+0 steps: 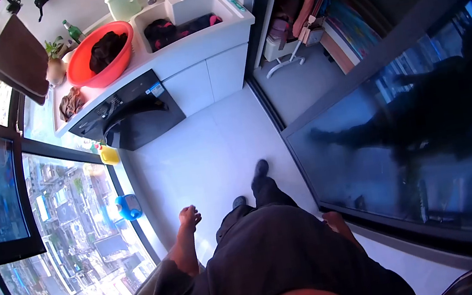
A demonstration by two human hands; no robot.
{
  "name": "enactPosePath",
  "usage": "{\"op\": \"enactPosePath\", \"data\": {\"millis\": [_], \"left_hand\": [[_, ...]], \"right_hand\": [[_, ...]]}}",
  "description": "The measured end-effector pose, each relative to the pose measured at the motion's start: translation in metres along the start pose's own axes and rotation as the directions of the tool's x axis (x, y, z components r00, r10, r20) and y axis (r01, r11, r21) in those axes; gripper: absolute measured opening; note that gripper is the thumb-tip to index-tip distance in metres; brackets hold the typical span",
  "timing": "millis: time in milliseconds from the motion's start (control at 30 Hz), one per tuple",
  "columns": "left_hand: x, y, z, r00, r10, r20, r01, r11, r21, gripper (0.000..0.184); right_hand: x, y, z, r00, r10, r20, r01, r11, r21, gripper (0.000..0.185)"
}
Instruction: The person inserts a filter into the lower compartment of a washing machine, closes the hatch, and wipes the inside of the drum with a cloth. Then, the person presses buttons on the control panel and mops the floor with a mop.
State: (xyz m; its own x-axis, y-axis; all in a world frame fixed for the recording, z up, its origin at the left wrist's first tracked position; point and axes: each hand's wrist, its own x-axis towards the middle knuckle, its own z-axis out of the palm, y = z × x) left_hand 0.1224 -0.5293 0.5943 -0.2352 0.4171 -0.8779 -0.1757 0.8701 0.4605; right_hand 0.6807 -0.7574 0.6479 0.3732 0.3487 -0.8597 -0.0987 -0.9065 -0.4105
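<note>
My left hand (189, 216) hangs in the air over the pale floor, its fingers loosely bent and a little apart, with nothing in it. On the other side of my body, my right hand (335, 221) is low near the dark glass door (368, 147); its fingers are mostly hidden, and I cannot see anything in it. Ahead, a red basin (80, 67) with dark cloth (107, 49) in it stands on the white counter. Beside it, more dark and pink cloth (183, 30) lies in the sink (236, 17).
Below the counter is a black washing machine (143, 112) beside white cabinet doors (208, 76). A yellow bottle (108, 155) and a blue jug (130, 207) stand along the window at left. Through the doorway, clothes hang above a white-legged rack (286, 65).
</note>
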Motion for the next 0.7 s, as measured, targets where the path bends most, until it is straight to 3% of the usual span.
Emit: {"op": "enactPosePath", "data": {"millis": [133, 200, 267, 333, 400, 467, 533, 600, 700], "left_hand": [[-0.004, -0.002, 0.010, 0.991, -0.092, -0.100, 0.088, 0.995, -0.039, 0.026], [-0.016, 0.003, 0.023, 0.981, -0.128, -0.147, 0.115, 0.989, -0.092, 0.027], [-0.025, 0.024, 0.034, 0.968, -0.164, -0.191, 0.138, 0.980, -0.141, 0.029], [-0.035, 0.035, 0.050, 0.972, -0.142, -0.185, 0.095, 0.965, -0.243, 0.031], [-0.035, 0.053, 0.064, 0.975, -0.121, -0.186, 0.066, 0.958, -0.278, 0.035], [-0.042, 0.067, 0.076, 0.978, -0.028, -0.205, -0.046, 0.935, -0.351, 0.036], [-0.046, 0.082, 0.090, 0.975, -0.034, -0.222, -0.054, 0.925, -0.376, 0.036], [-0.044, 0.101, 0.099, 0.974, 0.037, -0.222, -0.115, 0.929, -0.351, 0.036], [-0.044, 0.149, 0.115, 0.971, 0.083, -0.223, -0.155, 0.932, -0.328, 0.036]], "right_hand": [[0.063, -0.078, -0.007, 0.990, 0.048, 0.132, -0.065, 0.990, 0.124, 0.020], [0.093, -0.129, -0.003, 0.998, -0.005, 0.055, 0.008, 0.998, -0.062, 0.020], [0.135, -0.175, -0.001, 0.985, -0.017, 0.170, 0.051, 0.979, -0.197, 0.020], [0.160, -0.232, 0.008, 0.959, -0.122, 0.256, 0.198, 0.935, -0.294, 0.021], [0.188, -0.294, 0.019, 0.894, -0.256, 0.368, 0.401, 0.823, -0.403, 0.020], [0.219, -0.354, 0.042, 0.903, -0.250, 0.350, 0.407, 0.755, -0.513, 0.022], [0.230, -0.421, 0.070, 0.834, -0.412, 0.368, 0.549, 0.538, -0.640, 0.023], [0.225, -0.484, 0.093, 0.709, -0.568, 0.418, 0.696, 0.468, -0.544, 0.027], [0.195, -0.571, 0.127, 0.612, -0.631, 0.476, 0.780, 0.381, -0.497, 0.028]]}}
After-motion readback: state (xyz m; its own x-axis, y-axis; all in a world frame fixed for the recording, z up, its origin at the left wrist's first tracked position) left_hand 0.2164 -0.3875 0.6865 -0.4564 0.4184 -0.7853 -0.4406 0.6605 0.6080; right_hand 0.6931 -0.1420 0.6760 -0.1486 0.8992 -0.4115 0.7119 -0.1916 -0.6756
